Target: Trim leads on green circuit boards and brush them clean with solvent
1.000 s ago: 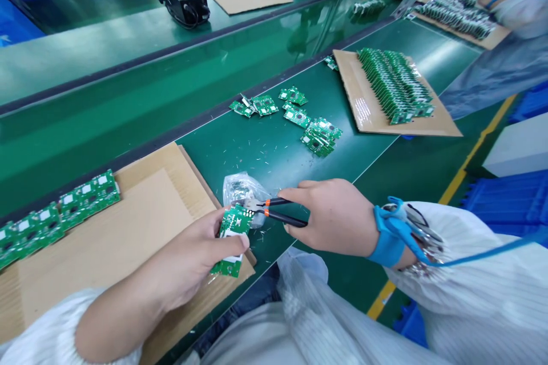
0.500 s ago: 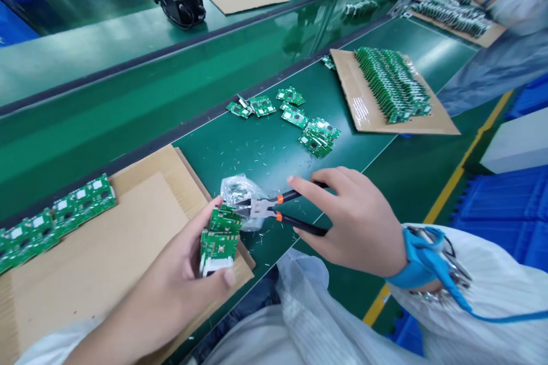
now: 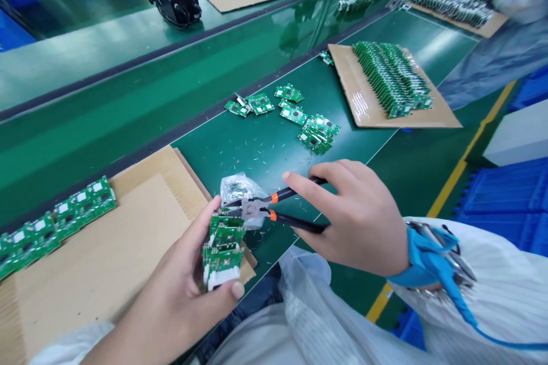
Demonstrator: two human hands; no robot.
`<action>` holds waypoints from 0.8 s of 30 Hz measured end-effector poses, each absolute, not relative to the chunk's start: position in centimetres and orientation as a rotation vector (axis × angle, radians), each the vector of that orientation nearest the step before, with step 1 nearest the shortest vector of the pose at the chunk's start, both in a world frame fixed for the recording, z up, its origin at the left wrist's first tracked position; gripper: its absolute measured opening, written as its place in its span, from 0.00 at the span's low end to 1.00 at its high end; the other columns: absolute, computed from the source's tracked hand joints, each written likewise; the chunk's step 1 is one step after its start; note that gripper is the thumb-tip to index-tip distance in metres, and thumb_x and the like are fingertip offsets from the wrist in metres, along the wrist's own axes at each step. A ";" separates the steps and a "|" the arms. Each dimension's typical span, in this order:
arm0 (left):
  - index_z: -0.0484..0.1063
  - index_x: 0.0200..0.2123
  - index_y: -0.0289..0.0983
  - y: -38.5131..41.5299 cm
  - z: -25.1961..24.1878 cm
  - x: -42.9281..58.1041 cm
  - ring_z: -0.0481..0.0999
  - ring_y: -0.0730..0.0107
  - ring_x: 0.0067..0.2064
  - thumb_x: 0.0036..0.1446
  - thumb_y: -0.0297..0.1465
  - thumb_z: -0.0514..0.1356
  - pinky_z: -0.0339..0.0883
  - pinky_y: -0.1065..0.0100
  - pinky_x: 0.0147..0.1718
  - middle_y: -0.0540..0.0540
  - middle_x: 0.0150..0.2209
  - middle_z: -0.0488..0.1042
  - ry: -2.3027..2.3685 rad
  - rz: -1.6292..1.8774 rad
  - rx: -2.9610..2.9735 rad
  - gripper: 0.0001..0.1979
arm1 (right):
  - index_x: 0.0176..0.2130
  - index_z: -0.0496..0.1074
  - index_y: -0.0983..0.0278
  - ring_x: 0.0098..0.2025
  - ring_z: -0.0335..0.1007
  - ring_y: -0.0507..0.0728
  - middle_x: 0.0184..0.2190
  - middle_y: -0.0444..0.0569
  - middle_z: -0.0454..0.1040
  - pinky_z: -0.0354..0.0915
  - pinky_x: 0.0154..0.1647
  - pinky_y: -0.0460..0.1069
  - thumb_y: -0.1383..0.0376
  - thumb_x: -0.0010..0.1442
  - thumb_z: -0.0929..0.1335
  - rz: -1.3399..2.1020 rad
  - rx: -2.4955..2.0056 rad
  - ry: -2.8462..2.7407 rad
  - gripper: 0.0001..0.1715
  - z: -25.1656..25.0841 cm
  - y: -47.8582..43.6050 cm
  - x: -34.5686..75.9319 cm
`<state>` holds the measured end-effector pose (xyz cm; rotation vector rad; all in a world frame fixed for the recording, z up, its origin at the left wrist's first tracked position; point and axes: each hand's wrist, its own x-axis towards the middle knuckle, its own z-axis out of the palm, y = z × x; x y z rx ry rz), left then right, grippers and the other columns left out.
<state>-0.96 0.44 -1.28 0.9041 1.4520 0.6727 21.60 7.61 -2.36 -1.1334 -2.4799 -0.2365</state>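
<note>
Head view, looking down at the desk (image 3: 261, 151): the left hand (image 3: 173, 288) is curled closed around a small stack of green circuit boards (image 3: 222, 248), holding it upright with its long axis running roughly from 12 to 6 o'clock. The right hand (image 3: 355, 222) is closed on a pair of black-handled pliers (image 3: 257, 209) with orange collars. The pliers lie roughly along a 3-to-9 o'clock line, their steel tips pointing left toward the upper edge of the stack. From the right hand, the stack sits at about 8 o'clock; the tips are just beside it, though I can't tell whether they touch. A crumpled clear plastic bag (image 3: 237, 189) sits on the desk right behind the tips.

A row of green boards (image 3: 55, 228) lies on a cardboard sheet (image 3: 107, 251) at 9 o'clock from the stack. Loose boards (image 3: 295, 114) are scattered at about 12 o'clock, and packed rows of boards (image 3: 391, 77) stand on more cardboard (image 3: 363, 97) at 1 o'clock. A blue strap (image 3: 422, 256) circles the right wrist. No brand or writing is legible anywhere.
</note>
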 end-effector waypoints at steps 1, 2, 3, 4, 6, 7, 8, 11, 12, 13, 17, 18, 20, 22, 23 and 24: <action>0.48 0.65 0.49 0.5 -1.3 -0.9 0.67 0.61 0.57 0.48 0.43 0.67 0.63 0.68 0.54 0.47 0.62 0.61 1.454 0.671 0.907 0.45 | 0.48 0.72 0.65 0.32 0.62 0.58 0.34 0.54 0.71 0.58 0.32 0.53 0.60 0.50 0.69 -0.236 -1.140 -2.475 0.25 -2.4 7.6 21.6; 0.48 0.65 0.50 0.5 -1.3 -0.8 0.69 0.63 0.55 0.48 0.43 0.66 0.65 0.69 0.51 0.48 0.61 0.63 1.455 0.673 0.909 0.44 | 0.48 0.72 0.65 0.32 0.62 0.58 0.33 0.54 0.71 0.58 0.31 0.52 0.60 0.51 0.69 -0.234 -1.146 -2.469 0.24 -2.4 7.6 21.6; 0.48 0.65 0.50 0.5 -1.3 -0.6 0.71 0.64 0.52 0.48 0.44 0.66 0.67 0.70 0.49 0.47 0.60 0.64 1.455 0.682 0.908 0.44 | 0.47 0.72 0.65 0.32 0.62 0.58 0.33 0.53 0.72 0.57 0.31 0.52 0.60 0.51 0.68 -0.234 -1.149 -2.464 0.24 -2.4 7.5 21.6; 0.49 0.64 0.49 0.5 -1.2 -0.5 0.73 0.65 0.50 0.49 0.44 0.66 0.68 0.71 0.47 0.47 0.59 0.66 1.455 0.692 0.904 0.43 | 0.47 0.73 0.65 0.31 0.62 0.57 0.33 0.53 0.72 0.57 0.31 0.51 0.60 0.52 0.68 -0.233 -1.152 -2.462 0.23 -2.4 7.5 21.6; 0.49 0.64 0.49 0.7 -1.2 -0.2 0.74 0.66 0.46 0.48 0.43 0.66 0.69 0.70 0.44 0.46 0.57 0.68 1.462 0.715 0.900 0.43 | 0.46 0.73 0.65 0.30 0.62 0.57 0.32 0.52 0.72 0.57 0.29 0.51 0.60 0.53 0.68 -0.236 -1.151 -2.462 0.21 -2.5 7.5 21.5; 0.49 0.64 0.48 0.7 -1.2 0.0 0.75 0.66 0.45 0.49 0.42 0.66 0.70 0.70 0.44 0.46 0.56 0.69 1.465 0.721 0.896 0.43 | 0.46 0.74 0.65 0.29 0.62 0.56 0.31 0.52 0.72 0.56 0.29 0.51 0.60 0.53 0.68 -0.239 -1.149 -2.467 0.21 -2.6 7.6 21.5; 0.50 0.64 0.48 0.8 -1.1 0.1 0.75 0.66 0.44 0.49 0.42 0.66 0.70 0.69 0.44 0.46 0.56 0.69 1.469 0.720 0.892 0.43 | 0.46 0.74 0.65 0.29 0.62 0.56 0.31 0.51 0.73 0.56 0.28 0.51 0.60 0.53 0.68 -0.243 -1.150 -2.473 0.21 -2.7 7.6 21.5; 0.51 0.64 0.48 1.0 -1.0 0.3 0.75 0.65 0.45 0.48 0.43 0.66 0.69 0.68 0.45 0.46 0.55 0.70 1.472 0.710 0.879 0.42 | 0.46 0.74 0.64 0.28 0.63 0.56 0.30 0.51 0.73 0.55 0.27 0.50 0.59 0.53 0.69 -0.256 -1.156 -2.489 0.21 -2.8 7.8 21.4; 0.52 0.63 0.48 1.0 -1.0 0.4 0.74 0.64 0.45 0.48 0.43 0.66 0.69 0.68 0.45 0.47 0.55 0.70 1.475 0.711 0.871 0.42 | 0.46 0.74 0.64 0.28 0.63 0.56 0.30 0.50 0.73 0.54 0.27 0.50 0.59 0.52 0.69 -0.257 -1.161 -2.489 0.21 -2.9 7.8 21.4; 0.53 0.63 0.48 1.0 -1.0 0.4 0.74 0.64 0.45 0.47 0.43 0.67 0.69 0.68 0.44 0.47 0.54 0.70 1.477 0.712 0.864 0.42 | 0.46 0.75 0.63 0.28 0.63 0.56 0.30 0.49 0.73 0.54 0.27 0.50 0.59 0.52 0.69 -0.253 -1.167 -2.488 0.21 -2.9 7.8 21.4; 0.55 0.61 0.50 1.4 -1.3 0.2 0.74 0.67 0.40 0.44 0.40 0.69 0.69 0.71 0.37 0.49 0.47 0.74 1.414 0.706 0.852 0.42 | 0.46 0.75 0.61 0.27 0.64 0.55 0.28 0.46 0.73 0.51 0.25 0.50 0.58 0.52 0.68 -0.188 -1.220 -2.504 0.21 -2.8 7.7 21.4; 0.57 0.60 0.49 1.6 -1.5 0.1 0.73 0.68 0.38 0.45 0.40 0.69 0.68 0.72 0.35 0.49 0.45 0.75 1.388 0.707 0.854 0.40 | 0.46 0.75 0.61 0.26 0.65 0.54 0.27 0.46 0.72 0.50 0.24 0.49 0.58 0.52 0.68 -0.156 -1.244 -2.519 0.21 -2.8 7.8 21.4; 0.62 0.56 0.47 2.2 -1.8 -0.1 0.71 0.69 0.37 0.47 0.40 0.67 0.66 0.74 0.32 0.49 0.42 0.75 1.343 0.696 0.847 0.33 | 0.44 0.75 0.59 0.25 0.64 0.54 0.26 0.45 0.71 0.48 0.24 0.49 0.57 0.52 0.67 -0.061 -1.306 -2.563 0.20 -2.8 7.9 21.4; 0.67 0.52 0.42 2.8 -2.0 -0.3 0.69 0.71 0.34 0.50 0.41 0.65 0.63 0.74 0.30 0.49 0.39 0.74 1.307 0.649 0.811 0.26 | 0.43 0.75 0.58 0.24 0.64 0.53 0.25 0.44 0.71 0.47 0.24 0.48 0.56 0.52 0.67 0.063 -1.385 -2.630 0.19 -2.7 8.1 21.2; 0.68 0.50 0.41 3.1 -2.1 -0.4 0.68 0.72 0.33 0.50 0.41 0.65 0.62 0.74 0.29 0.48 0.37 0.73 1.283 0.616 0.788 0.24 | 0.43 0.75 0.57 0.24 0.64 0.53 0.25 0.44 0.72 0.46 0.24 0.48 0.56 0.51 0.67 0.115 -1.430 -2.665 0.18 -2.7 8.2 21.2; 0.69 0.48 0.39 3.3 -2.3 -0.6 0.67 0.72 0.33 0.50 0.40 0.65 0.61 0.73 0.29 0.48 0.36 0.72 1.260 0.584 0.765 0.22 | 0.43 0.75 0.56 0.24 0.64 0.53 0.26 0.44 0.72 0.45 0.24 0.48 0.56 0.51 0.68 0.151 -1.473 -2.693 0.19 -2.7 8.4 21.2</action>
